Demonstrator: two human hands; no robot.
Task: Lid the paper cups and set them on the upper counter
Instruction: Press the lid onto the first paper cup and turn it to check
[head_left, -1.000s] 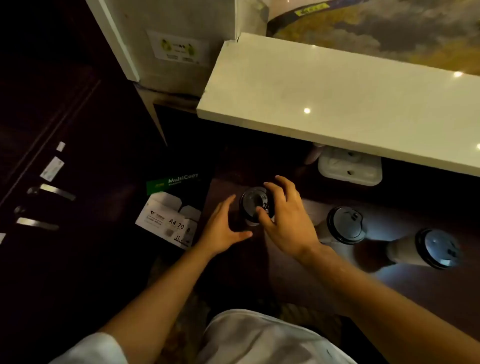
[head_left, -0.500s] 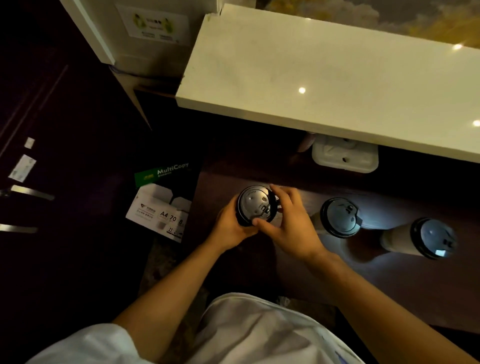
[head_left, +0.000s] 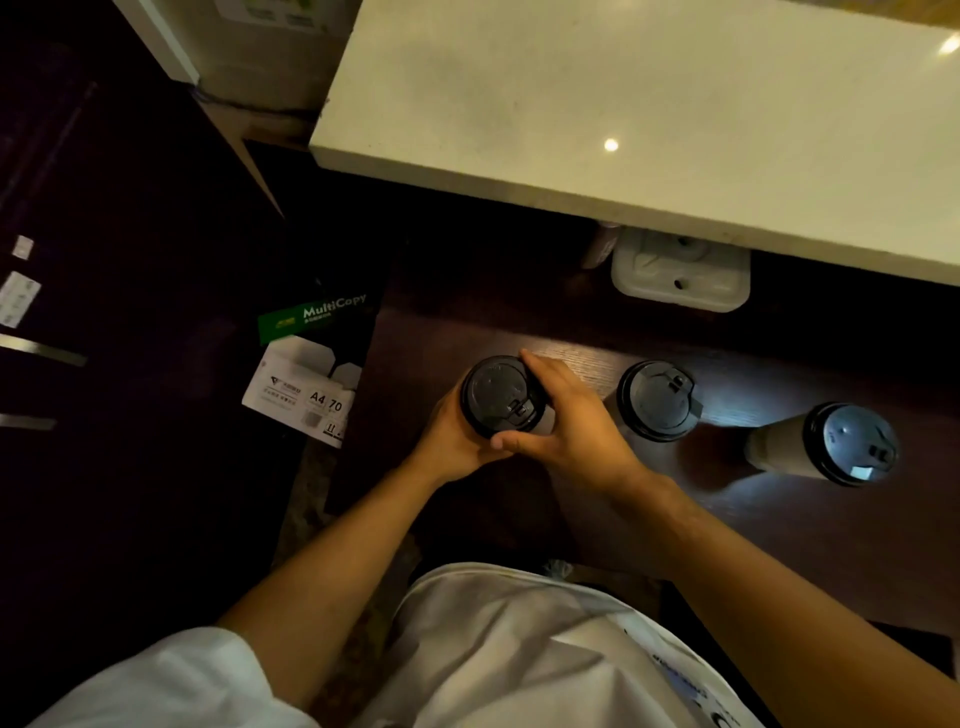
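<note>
A paper cup with a black lid (head_left: 500, 395) is held between both hands above the dark lower counter (head_left: 779, 519). My left hand (head_left: 457, 441) wraps the cup's left side from below. My right hand (head_left: 566, 431) grips its right side, thumb under the lid's rim. Two more lidded cups stand on the lower counter to the right: a middle cup (head_left: 657, 400) and a right cup (head_left: 831, 441). The pale upper counter (head_left: 623, 130) spans the top of the view, with no cups on the part I see.
A white moulded tray (head_left: 680, 275) sits under the upper counter's front edge. A box of A4 copy paper (head_left: 306, 374) lies on the floor to the left. A pale cabinet (head_left: 249, 47) stands at the upper left. My white shirt fills the bottom.
My left hand closed around the cup, which was open beside it a second ago. My right hand shifted from the lid's top to the cup's side, and the cup came closer.
</note>
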